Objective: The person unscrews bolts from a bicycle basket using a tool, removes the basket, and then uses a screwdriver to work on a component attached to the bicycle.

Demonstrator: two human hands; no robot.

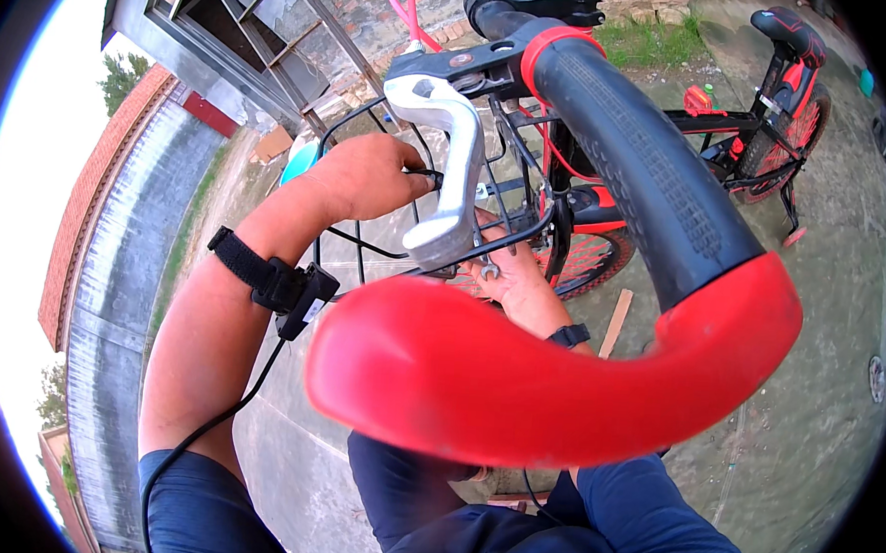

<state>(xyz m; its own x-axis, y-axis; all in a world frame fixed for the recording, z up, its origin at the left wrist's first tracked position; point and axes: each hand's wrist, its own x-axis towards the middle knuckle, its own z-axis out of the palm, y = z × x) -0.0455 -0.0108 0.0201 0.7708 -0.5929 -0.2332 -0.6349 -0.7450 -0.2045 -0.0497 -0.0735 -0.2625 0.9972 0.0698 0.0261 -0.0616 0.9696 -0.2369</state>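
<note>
A black wire basket is fixed at the front of a bicycle, below its handlebar. My left hand reaches over the basket's left side, fingers closed around a small dark piece I cannot make out. Under the basket's near edge, my right hand is turned palm up, with the silver jaw of an open-ended wrench lying along its palm. Basket wires and the brake lever partly hide its curled fingers. Close in front hangs the black handlebar grip with its red curved bar end. The silver brake lever is between my hands.
Behind stand the bicycle's black-and-red frame and saddle. A piece of wood lies on the concrete. A wooden ladder leans at the back left, near a teal basin. A cable runs along my left arm.
</note>
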